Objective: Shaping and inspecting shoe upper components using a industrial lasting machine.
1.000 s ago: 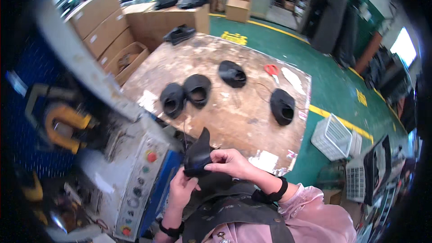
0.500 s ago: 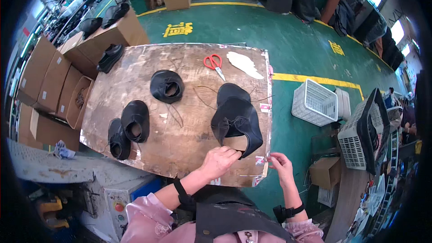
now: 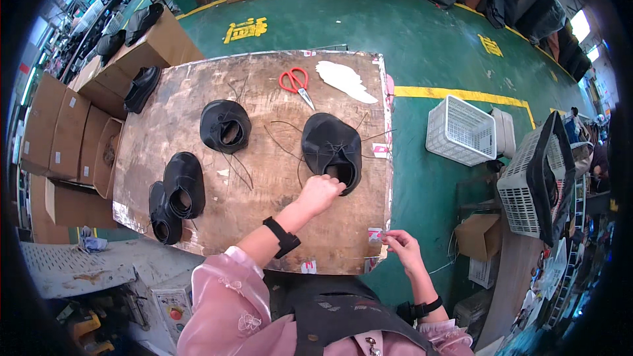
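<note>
A black shoe upper (image 3: 328, 136) lies on the right part of the worn wooden table, toe facing away. Thin dark threads spread from it to both sides. At its near, open end my left hand (image 3: 320, 194) has its fingers closed on the rim. My right hand (image 3: 404, 248) hovers at the table's right edge, thumb and forefinger pinched together; whatever is between them is too small to make out. Another black shoe upper (image 3: 215, 118) with loose threads sits left of centre. Two more, a larger upper (image 3: 185, 173) and a smaller one (image 3: 158, 207), stand side by side at the left.
Red-handled scissors (image 3: 295, 82) and a white, irregular flat piece (image 3: 345, 79) lie near the table's far edge. A black shoe (image 3: 142, 89) stands at the far left corner, beside cardboard boxes (image 3: 56, 118). White plastic baskets (image 3: 461, 138) stand on the green floor to the right.
The shoe upper at my left hand has gone farther from me and now lies lower on the table. My left hand has moved away from me with it; the right stays near the edge.
</note>
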`<state>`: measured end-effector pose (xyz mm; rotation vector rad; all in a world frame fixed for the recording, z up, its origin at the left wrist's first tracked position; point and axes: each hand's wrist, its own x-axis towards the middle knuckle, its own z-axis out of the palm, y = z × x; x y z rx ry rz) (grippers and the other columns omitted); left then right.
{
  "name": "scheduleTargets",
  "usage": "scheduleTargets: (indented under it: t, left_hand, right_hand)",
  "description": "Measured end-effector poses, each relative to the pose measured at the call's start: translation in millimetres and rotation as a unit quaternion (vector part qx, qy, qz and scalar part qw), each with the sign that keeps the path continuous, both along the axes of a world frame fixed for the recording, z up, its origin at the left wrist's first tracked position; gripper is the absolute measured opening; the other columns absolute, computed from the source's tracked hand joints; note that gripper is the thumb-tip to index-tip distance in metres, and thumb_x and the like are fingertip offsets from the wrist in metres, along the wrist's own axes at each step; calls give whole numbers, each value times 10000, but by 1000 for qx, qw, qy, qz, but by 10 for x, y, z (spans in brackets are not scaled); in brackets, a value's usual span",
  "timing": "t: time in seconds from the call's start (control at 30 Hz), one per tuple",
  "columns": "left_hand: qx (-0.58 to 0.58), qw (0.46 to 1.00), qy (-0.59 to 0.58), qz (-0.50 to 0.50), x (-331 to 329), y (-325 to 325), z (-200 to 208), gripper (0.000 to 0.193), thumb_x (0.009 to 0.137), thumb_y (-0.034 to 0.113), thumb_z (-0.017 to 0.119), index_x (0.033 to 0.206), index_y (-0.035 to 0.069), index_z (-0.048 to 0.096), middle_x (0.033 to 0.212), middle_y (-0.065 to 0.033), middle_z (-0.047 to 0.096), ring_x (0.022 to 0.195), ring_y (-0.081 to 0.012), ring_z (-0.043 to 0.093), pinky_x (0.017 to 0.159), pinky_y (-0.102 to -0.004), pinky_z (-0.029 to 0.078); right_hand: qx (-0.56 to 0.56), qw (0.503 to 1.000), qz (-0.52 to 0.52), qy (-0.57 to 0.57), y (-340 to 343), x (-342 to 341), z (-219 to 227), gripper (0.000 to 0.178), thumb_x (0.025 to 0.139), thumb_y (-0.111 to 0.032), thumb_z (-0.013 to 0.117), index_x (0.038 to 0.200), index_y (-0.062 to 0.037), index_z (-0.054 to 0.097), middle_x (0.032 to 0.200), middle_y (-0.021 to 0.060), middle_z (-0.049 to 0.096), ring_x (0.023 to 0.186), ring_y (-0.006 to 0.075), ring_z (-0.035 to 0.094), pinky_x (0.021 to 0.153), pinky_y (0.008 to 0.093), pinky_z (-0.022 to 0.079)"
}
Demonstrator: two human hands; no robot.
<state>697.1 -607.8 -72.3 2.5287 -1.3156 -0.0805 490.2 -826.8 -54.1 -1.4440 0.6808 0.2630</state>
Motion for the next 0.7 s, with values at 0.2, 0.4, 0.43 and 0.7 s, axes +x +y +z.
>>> scheduleTargets:
  t: [0.2,0.4,0.43,0.7]
  left_hand:
    - [-19,1000,-2,22,-235,-216,-185,54,698,142,574,717,102,605,791,-61,573,835,-225,554,642,-331,461]
    - [-208,972,49,94,-83,-22,-301,194,717,65,580,906,43,620,904,-110,585,962,-290,541,801,-371,476]
    - [-279,956,31,89,-81,40,-265,235,723,51,570,953,39,619,962,-120,600,1027,-302,538,853,-374,469]
    - [-249,900,-126,335,628,1533,-224,319,695,7,568,1011,46,598,1013,-114,587,1034,-312,518,880,-416,435]
  right_hand:
    - [-164,982,67,-63,168,450,55,251,820,-118,637,1048,-25,591,992,76,640,925,172,618,769,286,489]
    - [-473,781,291,-285,665,1328,12,507,722,-80,663,1203,-63,502,1220,117,517,1195,304,444,915,392,448]
    - [-484,773,325,-250,696,1447,-93,565,715,-100,679,1241,-74,475,1264,113,488,1261,307,377,948,405,426]
    - [-585,698,335,-241,754,1882,-551,251,733,-221,680,932,-79,625,870,62,610,880,253,561,699,382,486]
